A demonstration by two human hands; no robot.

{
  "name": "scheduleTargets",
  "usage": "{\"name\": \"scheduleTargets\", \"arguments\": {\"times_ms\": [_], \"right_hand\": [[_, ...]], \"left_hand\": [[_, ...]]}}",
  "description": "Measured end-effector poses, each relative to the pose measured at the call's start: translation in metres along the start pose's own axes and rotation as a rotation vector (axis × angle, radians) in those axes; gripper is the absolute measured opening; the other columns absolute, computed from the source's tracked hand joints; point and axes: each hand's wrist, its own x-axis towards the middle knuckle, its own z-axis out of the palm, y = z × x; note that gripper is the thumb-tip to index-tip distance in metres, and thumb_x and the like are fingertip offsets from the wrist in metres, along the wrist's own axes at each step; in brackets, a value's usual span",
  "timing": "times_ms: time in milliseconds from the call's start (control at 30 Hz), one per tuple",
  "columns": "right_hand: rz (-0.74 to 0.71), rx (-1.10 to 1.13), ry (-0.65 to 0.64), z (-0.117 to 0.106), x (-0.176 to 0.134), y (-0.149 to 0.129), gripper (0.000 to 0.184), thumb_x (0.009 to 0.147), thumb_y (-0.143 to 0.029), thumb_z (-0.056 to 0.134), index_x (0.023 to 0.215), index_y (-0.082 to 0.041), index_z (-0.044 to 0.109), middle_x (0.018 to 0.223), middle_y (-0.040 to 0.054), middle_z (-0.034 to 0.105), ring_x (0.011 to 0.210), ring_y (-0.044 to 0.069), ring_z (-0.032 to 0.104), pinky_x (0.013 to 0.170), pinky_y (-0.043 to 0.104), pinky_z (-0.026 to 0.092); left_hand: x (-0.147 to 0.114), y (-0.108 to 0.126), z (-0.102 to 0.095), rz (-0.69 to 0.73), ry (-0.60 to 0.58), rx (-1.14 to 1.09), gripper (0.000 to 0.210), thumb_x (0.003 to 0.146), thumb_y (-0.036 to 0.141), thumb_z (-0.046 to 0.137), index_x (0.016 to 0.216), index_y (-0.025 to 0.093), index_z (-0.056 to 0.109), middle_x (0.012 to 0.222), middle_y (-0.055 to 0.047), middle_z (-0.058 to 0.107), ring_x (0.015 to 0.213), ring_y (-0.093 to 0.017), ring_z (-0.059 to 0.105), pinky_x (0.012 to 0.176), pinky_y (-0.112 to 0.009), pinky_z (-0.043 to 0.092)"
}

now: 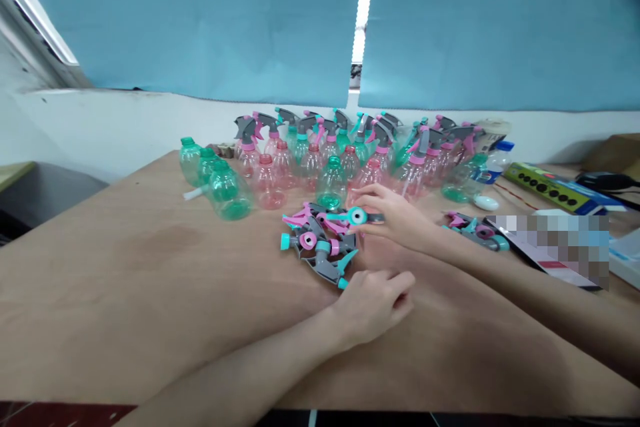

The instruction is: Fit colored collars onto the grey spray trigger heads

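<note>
My right hand (pixel 393 213) holds a turquoise and grey trigger spray head (pixel 357 215) between its fingers, with the round collar opening facing me. It is just above the right side of a pile of loose spray heads (pixel 323 250) in pink, grey and turquoise. In front of the pile, my left hand (pixel 375 303) rests on the table, fingers curled in, with nothing visible in them. Behind the right hand stands a clear pink bottle (pixel 371 175) without a spray head. Near it is an open green bottle (pixel 331 183).
Rows of pink and green bottles, many with spray heads (pixel 383 137), stand along the wall. Several open green bottles (pixel 227 193) are at left. On the right of the wooden table (pixel 150 307) lie more spray heads (pixel 475 230), a green box (pixel 543 187) and a blue-capped bottle (pixel 497 161).
</note>
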Motion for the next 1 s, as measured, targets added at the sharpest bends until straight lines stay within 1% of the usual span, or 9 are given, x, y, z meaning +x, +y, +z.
{"name": "scheduleTargets", "arguments": {"times_ms": [67,200,333,467,600,700,800,900,1000], "right_hand": [[0.012,-0.026,-0.059,0.013,0.013,-0.002,0.038,0.081,-0.048,0.063,0.105,-0.018,0.061,0.119,0.0131,0.052,0.109,0.026,0.054,0.092,0.04,0.046],[0.083,-0.053,-0.217,0.03,0.027,-0.008,0.042,0.079,-0.049,0.064,0.107,-0.018,0.06,0.106,0.0106,0.06,0.096,0.026,0.059,0.08,0.039,0.049],[0.068,-0.052,-0.288,0.033,0.026,-0.012,0.042,0.075,-0.048,0.069,0.103,-0.017,0.063,0.103,0.0112,0.061,0.091,0.027,0.059,0.075,0.038,0.049],[0.051,-0.02,-0.31,0.033,0.021,-0.01,0.045,0.078,-0.049,0.065,0.109,-0.017,0.06,0.107,0.0118,0.06,0.098,0.026,0.058,0.081,0.037,0.047],[0.038,0.022,-0.315,0.029,0.017,-0.012,0.05,0.077,-0.051,0.066,0.114,-0.018,0.057,0.111,0.0104,0.059,0.101,0.024,0.057,0.083,0.035,0.048],[0.026,0.061,-0.314,0.022,0.011,-0.019,0.055,0.077,-0.05,0.066,0.12,-0.018,0.053,0.114,0.0106,0.059,0.103,0.026,0.057,0.083,0.038,0.049],[0.031,0.098,-0.271,0.008,0.0,-0.023,0.059,0.078,-0.049,0.065,0.126,-0.018,0.048,0.123,0.0112,0.057,0.107,0.026,0.057,0.086,0.04,0.049],[0.073,0.105,-0.171,-0.017,-0.02,-0.017,0.054,0.08,-0.046,0.063,0.126,-0.02,0.049,0.125,0.0098,0.057,0.114,0.025,0.054,0.092,0.038,0.047],[0.155,0.054,-0.091,-0.051,-0.05,0.004,0.052,0.081,-0.048,0.061,0.124,-0.024,0.049,0.124,0.0073,0.059,0.113,0.026,0.056,0.091,0.039,0.048]], "left_hand": [[0.0,0.002,0.0,0.0,-0.019,-0.003,0.006,0.082,0.014,0.051,0.085,0.019,0.052,0.071,0.002,0.061,0.062,-0.013,0.059,0.053,-0.021,0.04],[0.0,0.002,0.002,-0.001,-0.044,-0.003,0.013,0.084,0.016,0.05,0.097,0.018,0.052,0.076,0.001,0.065,0.067,-0.015,0.063,0.058,-0.023,0.045],[-0.001,0.001,0.003,-0.006,-0.058,0.0,0.013,0.084,0.016,0.051,0.096,0.018,0.056,0.081,-0.002,0.068,0.068,-0.017,0.065,0.061,-0.024,0.047],[-0.001,0.001,0.003,-0.008,-0.062,-0.009,0.013,0.084,0.016,0.052,0.096,0.017,0.057,0.08,-0.002,0.068,0.069,-0.017,0.065,0.062,-0.025,0.048],[0.0,0.0,0.003,-0.013,-0.06,-0.019,0.014,0.084,0.015,0.052,0.096,0.016,0.059,0.078,-0.002,0.068,0.066,-0.017,0.064,0.06,-0.025,0.048],[0.001,-0.001,0.003,-0.021,-0.057,-0.027,0.014,0.083,0.014,0.051,0.094,0.016,0.06,0.076,-0.002,0.067,0.064,-0.016,0.062,0.061,-0.025,0.048],[0.002,-0.002,0.001,-0.034,-0.049,-0.034,0.013,0.083,0.014,0.05,0.091,0.016,0.06,0.078,-0.003,0.066,0.07,-0.017,0.062,0.066,-0.027,0.049],[0.004,-0.005,-0.001,-0.061,-0.042,-0.048,0.013,0.084,0.013,0.05,0.092,0.017,0.059,0.079,-0.003,0.066,0.07,-0.017,0.062,0.064,-0.026,0.047],[0.004,-0.007,-0.001,-0.082,-0.04,-0.072,0.013,0.082,0.011,0.05,0.092,0.017,0.057,0.073,0.0,0.064,0.063,-0.014,0.059,0.059,-0.023,0.044]]}}
